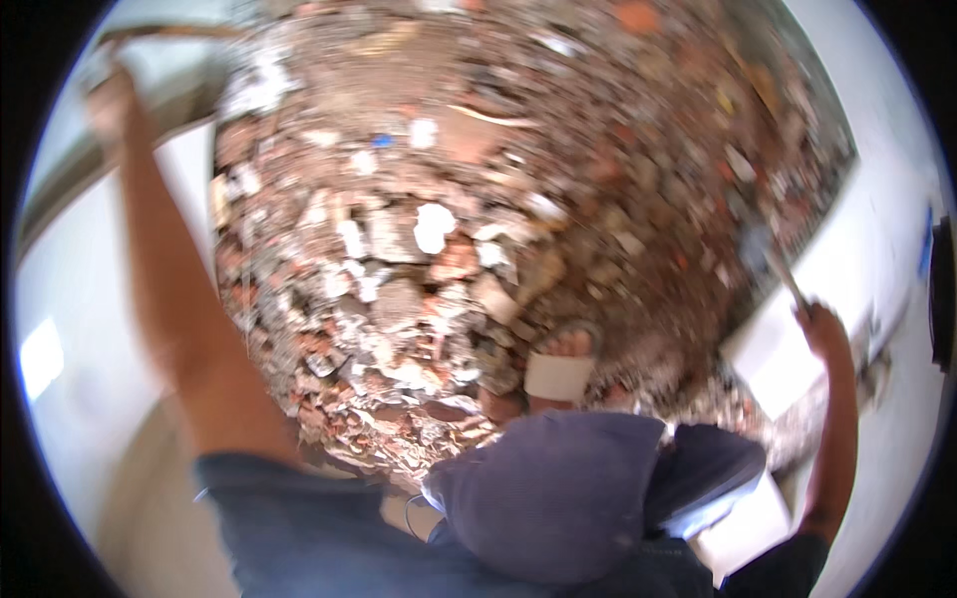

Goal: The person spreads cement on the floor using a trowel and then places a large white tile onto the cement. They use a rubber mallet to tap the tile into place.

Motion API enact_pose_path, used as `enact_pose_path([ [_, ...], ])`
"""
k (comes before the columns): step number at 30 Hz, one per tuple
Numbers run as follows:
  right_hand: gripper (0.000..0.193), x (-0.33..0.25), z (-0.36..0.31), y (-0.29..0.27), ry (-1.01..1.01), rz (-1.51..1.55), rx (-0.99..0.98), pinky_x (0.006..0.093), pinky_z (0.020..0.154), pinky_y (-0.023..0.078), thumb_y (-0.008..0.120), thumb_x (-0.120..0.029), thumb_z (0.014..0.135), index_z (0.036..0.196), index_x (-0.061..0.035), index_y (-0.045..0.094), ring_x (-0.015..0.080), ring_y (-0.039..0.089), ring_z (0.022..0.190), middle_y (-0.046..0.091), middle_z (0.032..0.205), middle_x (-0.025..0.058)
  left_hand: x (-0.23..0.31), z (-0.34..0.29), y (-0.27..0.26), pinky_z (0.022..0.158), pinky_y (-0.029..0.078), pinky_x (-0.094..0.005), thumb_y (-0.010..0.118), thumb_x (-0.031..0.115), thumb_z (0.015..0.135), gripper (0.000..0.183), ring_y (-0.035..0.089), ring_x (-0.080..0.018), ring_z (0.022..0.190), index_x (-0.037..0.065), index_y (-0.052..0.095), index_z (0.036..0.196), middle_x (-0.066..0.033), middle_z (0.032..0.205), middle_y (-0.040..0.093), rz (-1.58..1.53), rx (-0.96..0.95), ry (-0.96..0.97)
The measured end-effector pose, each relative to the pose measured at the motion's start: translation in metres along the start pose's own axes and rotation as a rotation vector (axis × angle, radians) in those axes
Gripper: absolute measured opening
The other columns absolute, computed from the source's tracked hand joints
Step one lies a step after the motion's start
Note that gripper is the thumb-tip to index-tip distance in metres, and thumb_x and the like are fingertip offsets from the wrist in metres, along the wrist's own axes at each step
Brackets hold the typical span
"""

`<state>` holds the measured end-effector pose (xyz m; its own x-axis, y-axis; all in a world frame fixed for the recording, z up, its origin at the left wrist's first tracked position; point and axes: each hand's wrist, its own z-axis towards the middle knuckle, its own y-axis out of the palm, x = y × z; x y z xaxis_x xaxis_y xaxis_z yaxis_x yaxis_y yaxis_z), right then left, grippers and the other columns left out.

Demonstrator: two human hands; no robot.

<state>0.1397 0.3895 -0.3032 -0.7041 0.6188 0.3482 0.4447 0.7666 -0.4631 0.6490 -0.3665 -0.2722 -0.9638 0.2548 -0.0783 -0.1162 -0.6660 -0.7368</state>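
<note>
My right hand (822, 329) is at the right, closed around the light wooden handle of a short tool (788, 276). The tool's greyish head (756, 245) is smeared by motion, so its kind does not show. It is over the rubble near the right-hand white wall. My left arm stretches far up to the upper left. My left hand (112, 98) is against or close to the pale wall there, beside a thin brown strip (179, 31). Its fingers are blurred.
Broken brick and plaster rubble (399, 299) covers the floor between white walls (887, 169). One foot in a sandal with a wide beige strap (558, 379) stands on it. A small blue scrap (382, 142) and a white lump (434, 227) lie among the pieces.
</note>
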Motion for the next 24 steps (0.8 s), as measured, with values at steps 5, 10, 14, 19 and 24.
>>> enact_pose_path([
  [5, 0.039, -0.022, -0.015, -0.018, -0.045, 0.098, 0.09, 0.0506, 0.069, 0.046, 0.055, -0.04, 0.09, 0.088, -0.0007, 0.056, 0.0445, 0.06, 0.08, 0.063, 0.079, 0.0229, 0.068, -0.193, 0.01, 0.07, 0.051, -0.0417, 0.051, 0.041, 0.091, 0.053, 0.06, -0.0319, 0.081, -0.009, 0.055, 0.106, -0.0206, 0.096, 0.061, -0.889, -0.318, -0.906],
  [10, 0.039, -0.029, -0.023, -0.019, -0.045, 0.161, 0.079, 0.0474, 0.065, 0.045, 0.058, -0.037, 0.09, 0.091, 0.0026, 0.057, 0.0438, 0.06, 0.075, 0.062, 0.076, 0.023, 0.134, -0.256, 0.021, 0.087, 0.05, -0.0398, 0.055, 0.036, 0.091, 0.054, 0.057, -0.0262, 0.102, -0.007, 0.045, 0.123, -0.0192, 0.117, 0.056, -1.338, -0.463, -1.305],
  [14, 0.043, -0.027, -0.022, -0.006, -0.058, 0.135, 0.103, 0.0479, 0.065, 0.045, 0.058, -0.04, 0.089, 0.091, 0.0032, 0.056, 0.0448, 0.059, 0.076, 0.061, 0.076, 0.0245, 0.147, -0.25, 0.028, 0.091, 0.048, -0.042, 0.052, 0.032, 0.094, 0.054, 0.056, -0.0317, 0.111, -0.007, 0.04, 0.13, -0.0223, 0.123, 0.054, -1.396, -0.538, -1.341],
  [19, 0.044, -0.03, -0.025, 0.0, -0.059, 0.188, 0.116, 0.0471, 0.064, 0.045, 0.057, -0.04, 0.09, 0.09, 0.0046, 0.055, 0.0455, 0.058, 0.074, 0.061, 0.076, 0.0253, 0.139, -0.262, 0.066, 0.084, 0.051, -0.042, 0.053, 0.036, 0.093, 0.055, 0.059, -0.0298, 0.106, -0.005, 0.042, 0.129, -0.0211, 0.118, 0.057, -1.344, -0.573, -1.239],
  [24, 0.044, -0.032, -0.024, -0.003, -0.007, 0.169, 0.066, 0.0478, 0.065, 0.045, 0.057, -0.039, 0.091, 0.092, 0.0055, 0.056, 0.0468, 0.058, 0.075, 0.061, 0.078, 0.0263, 0.136, -0.277, 0.107, 0.042, 0.043, -0.0241, 0.061, 0.02, 0.089, 0.013, 0.053, -0.0095, 0.052, 0.008, 0.059, 0.087, 0.0005, 0.069, 0.06, -1.418, -0.432, -1.358],
])
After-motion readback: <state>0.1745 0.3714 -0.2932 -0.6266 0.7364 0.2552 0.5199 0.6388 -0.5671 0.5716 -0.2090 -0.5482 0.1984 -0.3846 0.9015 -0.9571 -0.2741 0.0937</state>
